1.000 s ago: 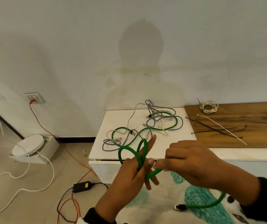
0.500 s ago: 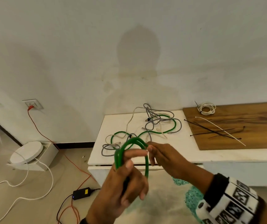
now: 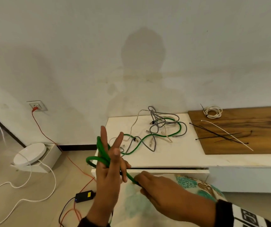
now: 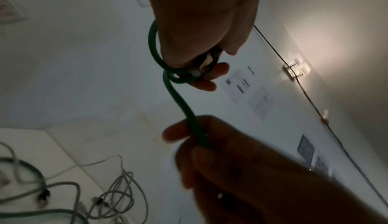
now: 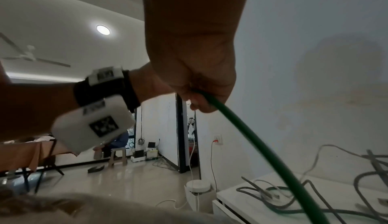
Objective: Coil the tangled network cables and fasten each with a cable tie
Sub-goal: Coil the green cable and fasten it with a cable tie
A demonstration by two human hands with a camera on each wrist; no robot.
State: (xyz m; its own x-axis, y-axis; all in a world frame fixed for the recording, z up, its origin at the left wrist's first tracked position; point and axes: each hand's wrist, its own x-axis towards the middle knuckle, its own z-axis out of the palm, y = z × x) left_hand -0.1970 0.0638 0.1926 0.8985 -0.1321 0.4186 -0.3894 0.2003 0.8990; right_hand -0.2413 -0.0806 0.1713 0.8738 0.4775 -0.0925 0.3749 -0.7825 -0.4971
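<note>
A green network cable [image 3: 102,151] is looped round my raised left hand [image 3: 111,163]. Its index and middle fingers stand straight up, while the lower fingers curl on the loops and the plug [image 4: 197,71]. Just below and to the right, my right hand [image 3: 141,181] pinches the green cable's running length [image 5: 252,144]. From there the green cable leads to the tangle of grey, beige and green cables [image 3: 164,126] on the white table [image 3: 172,158]. Black cable ties [image 3: 216,136] and a white cable tie [image 3: 226,133] lie on the wooden board [image 3: 254,125], beside a tied white coil [image 3: 212,112].
On the floor at left a white round device [image 3: 30,154] sits on a box with a white lead. A black power adapter [image 3: 84,195] and a red wire from the wall socket [image 3: 37,105] lie near my left arm. A patterned cloth [image 3: 147,202] covers my lap.
My right hand has dropped from the top of the loop to below my left hand, drawing the green cable down. My left index and middle fingers have straightened upward.
</note>
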